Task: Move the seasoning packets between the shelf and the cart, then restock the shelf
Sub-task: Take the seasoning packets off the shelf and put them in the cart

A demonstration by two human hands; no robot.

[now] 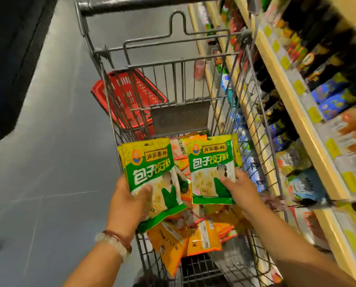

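Floor [55,141], gray and smooth, fills the left side. A left hand [129,201] with bracelets [115,241] on its wrist grips a stack of green and yellow seasoning packets [152,172]. The thumb lies on the front and the fingers curl behind. This stack is held up over the cart [173,65], which is made of metal wire. A red basket [129,98] sits just past the cart's far left side. Down in the cart lie more packets, orange and yellow ones [202,235], in a loose pile. The right hand [243,191] holds a second green stack [212,168] beside the first, thumb pressed on the front, fingers behind. The two stacks are close together but do not touch. On the right, the shelf [284,83] runs along the cart, full of dark bottles [322,48] and blue packs [332,96], with yellow price tags along its edge.
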